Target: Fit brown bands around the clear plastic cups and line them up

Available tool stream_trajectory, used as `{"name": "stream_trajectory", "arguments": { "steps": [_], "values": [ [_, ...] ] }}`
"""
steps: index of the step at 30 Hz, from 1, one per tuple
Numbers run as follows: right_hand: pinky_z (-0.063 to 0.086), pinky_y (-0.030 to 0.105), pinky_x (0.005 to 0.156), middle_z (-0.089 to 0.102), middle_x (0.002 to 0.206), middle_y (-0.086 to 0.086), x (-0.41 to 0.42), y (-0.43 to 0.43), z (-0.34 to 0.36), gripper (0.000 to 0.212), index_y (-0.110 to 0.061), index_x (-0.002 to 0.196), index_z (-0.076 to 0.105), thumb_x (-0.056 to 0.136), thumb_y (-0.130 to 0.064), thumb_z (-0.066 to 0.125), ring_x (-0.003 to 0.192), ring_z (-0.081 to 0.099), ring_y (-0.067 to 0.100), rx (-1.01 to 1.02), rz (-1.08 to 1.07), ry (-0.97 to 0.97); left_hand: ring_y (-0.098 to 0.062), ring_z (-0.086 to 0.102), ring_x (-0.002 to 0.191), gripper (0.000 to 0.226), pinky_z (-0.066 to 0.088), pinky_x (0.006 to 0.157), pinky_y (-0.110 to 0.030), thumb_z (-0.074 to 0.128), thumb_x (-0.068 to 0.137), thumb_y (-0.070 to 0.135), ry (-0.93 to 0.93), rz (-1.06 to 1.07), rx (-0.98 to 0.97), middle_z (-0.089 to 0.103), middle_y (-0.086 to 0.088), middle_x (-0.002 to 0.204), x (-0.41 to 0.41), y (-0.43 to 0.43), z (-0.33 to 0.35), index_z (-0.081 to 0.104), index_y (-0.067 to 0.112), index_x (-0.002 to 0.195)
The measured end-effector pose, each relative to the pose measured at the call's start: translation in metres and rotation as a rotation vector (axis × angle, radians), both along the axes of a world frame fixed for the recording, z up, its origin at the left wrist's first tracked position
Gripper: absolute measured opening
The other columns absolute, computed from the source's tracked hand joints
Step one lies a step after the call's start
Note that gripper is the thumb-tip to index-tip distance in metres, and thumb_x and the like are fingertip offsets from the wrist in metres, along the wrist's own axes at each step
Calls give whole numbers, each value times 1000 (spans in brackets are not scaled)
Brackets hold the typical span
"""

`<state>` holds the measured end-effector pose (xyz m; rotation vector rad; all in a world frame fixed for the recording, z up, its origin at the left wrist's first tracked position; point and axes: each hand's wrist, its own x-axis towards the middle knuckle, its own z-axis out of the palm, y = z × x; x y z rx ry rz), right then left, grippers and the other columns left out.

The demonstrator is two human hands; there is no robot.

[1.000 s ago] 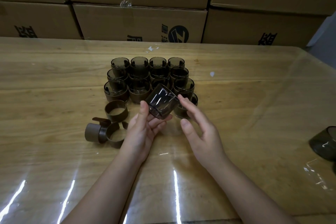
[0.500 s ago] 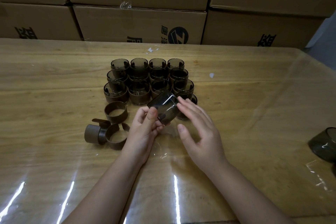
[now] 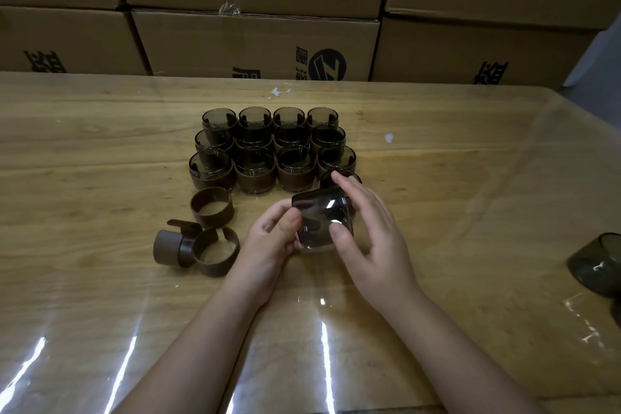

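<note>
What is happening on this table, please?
A person holds one clear cup tilted above the table, gripping it with both the left hand and the right hand. No band shows on it. Behind it, banded cups stand in rows. The loose brown bands lie to the left.

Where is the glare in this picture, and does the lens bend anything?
Head view: white glare streaks lie on the table near the bottom edge; a glint sits on the held cup; the wide lens tilts the cardboard boxes; lighting is dim.
</note>
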<state>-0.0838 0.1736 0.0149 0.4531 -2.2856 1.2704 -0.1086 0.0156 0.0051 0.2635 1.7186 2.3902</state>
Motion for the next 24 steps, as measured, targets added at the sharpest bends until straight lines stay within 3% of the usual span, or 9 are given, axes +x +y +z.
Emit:
{"name": "stream_trajectory", "arguments": {
  "steps": [4, 6, 9, 13, 16, 21, 24],
  "values": [
    [32, 32, 114, 46, 143, -13, 1, -1, 1, 51, -33, 138, 37, 90, -48, 45, 141, 33, 7, -53, 26, -103, -28, 66, 99, 72, 53, 84, -41, 77, 60, 68, 0, -35, 18, 69, -16, 110, -1, -1, -1, 67, 17, 110],
    [32, 30, 114, 41, 142, -21, 1, -2, 1, 50, -37, 137, 35, 90, -49, 44, 140, 32, 5, -49, 23, -102, -25, 67, 99, 72, 56, 80, -35, 76, 61, 68, -1, -35, 37, 70, -15, 111, -1, -1, -1, 67, 17, 111],
    [25, 18, 114, 37, 141, -24, 1, -2, -1, 54, -30, 140, 37, 90, -48, 45, 141, 28, 0, -27, 17, -102, -22, 67, 102, 69, 55, 80, -30, 75, 62, 68, -12, -35, 97, 69, -13, 114, -2, -1, 1, 70, 20, 111],
    [19, 11, 112, 41, 149, -10, 1, -4, -3, 63, -20, 146, 39, 90, -49, 45, 143, 24, -1, 5, 25, -134, -21, 69, 99, 63, 55, 81, -28, 78, 60, 66, -27, 28, 201, 70, -10, 115, -4, -3, 1, 73, 24, 106],
    [17, 9, 111, 38, 150, -12, 1, -5, -4, 65, -18, 147, 38, 90, -47, 47, 143, 22, -3, 14, 21, -118, -22, 68, 101, 60, 55, 79, -26, 79, 60, 64, -24, 63, 228, 70, -10, 115, -4, -3, 2, 73, 25, 105],
    [20, 15, 114, 37, 151, -9, 3, -6, -5, 60, -12, 145, 39, 92, -39, 50, 144, 26, 3, 49, 7, 5, -29, 63, 112, 79, 54, 83, -29, 87, 55, 52, -41, 86, 277, 66, -12, 121, -6, -2, 3, 58, 14, 118],
    [22, 20, 115, 40, 150, -3, 4, -8, -4, 52, -10, 140, 45, 93, -31, 52, 143, 32, 13, 91, -1, 113, -28, 62, 112, 68, 55, 80, -28, 89, 56, 37, -69, 118, 266, 68, -7, 112, -6, -1, 2, 58, 16, 112]
  ]
}}
